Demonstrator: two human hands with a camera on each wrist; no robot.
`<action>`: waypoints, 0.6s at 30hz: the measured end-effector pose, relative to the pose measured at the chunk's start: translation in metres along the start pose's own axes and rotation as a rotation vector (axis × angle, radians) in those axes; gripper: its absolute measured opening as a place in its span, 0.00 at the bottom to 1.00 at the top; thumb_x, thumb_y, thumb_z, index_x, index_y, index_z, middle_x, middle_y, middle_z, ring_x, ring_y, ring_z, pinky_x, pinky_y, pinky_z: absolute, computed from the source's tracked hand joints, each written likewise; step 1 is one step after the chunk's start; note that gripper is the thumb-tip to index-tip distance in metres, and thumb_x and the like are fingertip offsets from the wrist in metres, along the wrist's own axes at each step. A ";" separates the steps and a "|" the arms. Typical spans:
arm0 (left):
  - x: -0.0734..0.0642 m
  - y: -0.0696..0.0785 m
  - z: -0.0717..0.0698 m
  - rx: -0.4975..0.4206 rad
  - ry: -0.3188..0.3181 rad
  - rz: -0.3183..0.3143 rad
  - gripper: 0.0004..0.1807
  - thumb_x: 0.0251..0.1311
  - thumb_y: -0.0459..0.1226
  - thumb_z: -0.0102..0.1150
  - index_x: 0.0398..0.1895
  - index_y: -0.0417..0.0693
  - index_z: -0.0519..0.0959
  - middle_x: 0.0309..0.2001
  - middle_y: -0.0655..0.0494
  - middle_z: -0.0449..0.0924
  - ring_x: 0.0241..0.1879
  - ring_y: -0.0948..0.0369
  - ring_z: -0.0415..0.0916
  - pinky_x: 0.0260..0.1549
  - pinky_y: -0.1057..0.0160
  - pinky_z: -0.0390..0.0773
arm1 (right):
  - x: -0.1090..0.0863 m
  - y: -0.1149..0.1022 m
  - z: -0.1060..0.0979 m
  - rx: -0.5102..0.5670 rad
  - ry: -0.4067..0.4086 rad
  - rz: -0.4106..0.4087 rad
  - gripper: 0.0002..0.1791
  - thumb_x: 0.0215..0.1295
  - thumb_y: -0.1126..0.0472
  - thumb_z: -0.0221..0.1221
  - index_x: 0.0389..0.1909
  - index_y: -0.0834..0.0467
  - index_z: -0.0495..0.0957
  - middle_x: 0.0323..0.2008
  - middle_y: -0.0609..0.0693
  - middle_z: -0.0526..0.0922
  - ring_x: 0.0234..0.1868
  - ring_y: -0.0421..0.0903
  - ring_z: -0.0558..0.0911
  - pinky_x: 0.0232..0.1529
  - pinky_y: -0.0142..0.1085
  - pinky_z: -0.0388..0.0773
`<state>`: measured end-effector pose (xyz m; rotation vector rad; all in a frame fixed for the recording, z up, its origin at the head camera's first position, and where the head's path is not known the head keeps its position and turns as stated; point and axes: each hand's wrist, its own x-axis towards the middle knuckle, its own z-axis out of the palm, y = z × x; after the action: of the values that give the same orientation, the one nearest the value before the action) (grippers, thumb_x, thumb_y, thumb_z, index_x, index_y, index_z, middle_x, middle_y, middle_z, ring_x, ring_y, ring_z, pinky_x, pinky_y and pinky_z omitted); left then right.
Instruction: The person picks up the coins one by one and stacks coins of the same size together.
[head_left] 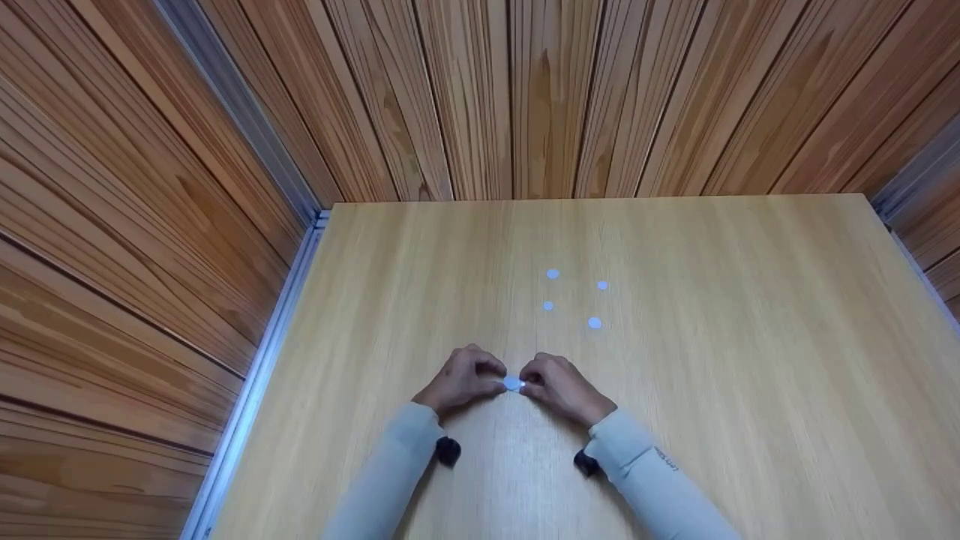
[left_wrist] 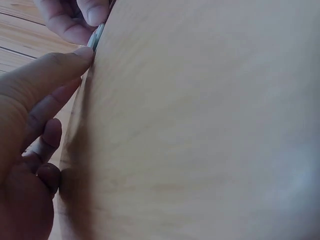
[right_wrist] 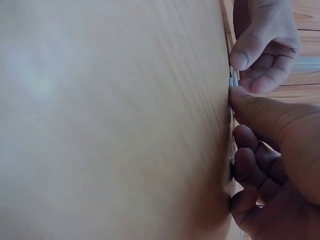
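Note:
Near the front of the table, a small thin white disc (head_left: 512, 383) lies between the two hands. My left hand (head_left: 466, 377) pinches its left edge with thumb and forefinger. From the right, my right hand (head_left: 562, 386) holds its other edge in the same way. Seen edge-on in the left wrist view, the white disc (left_wrist: 95, 38) looks like two thin layers, partly hidden by fingertips. The right wrist view also shows two thin pale edges of the disc (right_wrist: 233, 80) beside the right thumb. Whether these are two separate pieces I cannot tell.
Several more white discs lie flat beyond the hands, among them a larger one (head_left: 553, 274) and a smaller one (head_left: 602, 285). The wooden table (head_left: 750, 337) ends at a plank wall (head_left: 555, 97) behind and a metal rail (head_left: 262, 367) on the left.

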<state>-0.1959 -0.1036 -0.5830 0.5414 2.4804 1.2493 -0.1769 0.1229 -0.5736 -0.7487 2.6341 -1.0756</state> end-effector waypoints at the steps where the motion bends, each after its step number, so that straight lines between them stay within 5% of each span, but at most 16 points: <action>1: 0.000 0.000 0.000 0.000 -0.001 -0.001 0.10 0.54 0.39 0.75 0.40 0.52 0.88 0.39 0.66 0.80 0.42 0.63 0.72 0.46 0.60 0.71 | 0.000 0.001 0.000 0.009 0.003 -0.004 0.06 0.64 0.64 0.67 0.40 0.61 0.86 0.33 0.45 0.78 0.33 0.41 0.74 0.36 0.34 0.73; 18: 0.003 0.002 0.004 0.006 0.000 -0.010 0.08 0.55 0.38 0.74 0.38 0.53 0.89 0.37 0.64 0.78 0.39 0.63 0.71 0.42 0.63 0.70 | -0.001 0.003 -0.002 0.014 0.003 -0.013 0.04 0.64 0.67 0.66 0.39 0.61 0.86 0.32 0.45 0.78 0.33 0.41 0.76 0.36 0.33 0.74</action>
<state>-0.1967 -0.0983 -0.5839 0.5296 2.4849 1.2379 -0.1777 0.1263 -0.5747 -0.7627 2.6251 -1.0975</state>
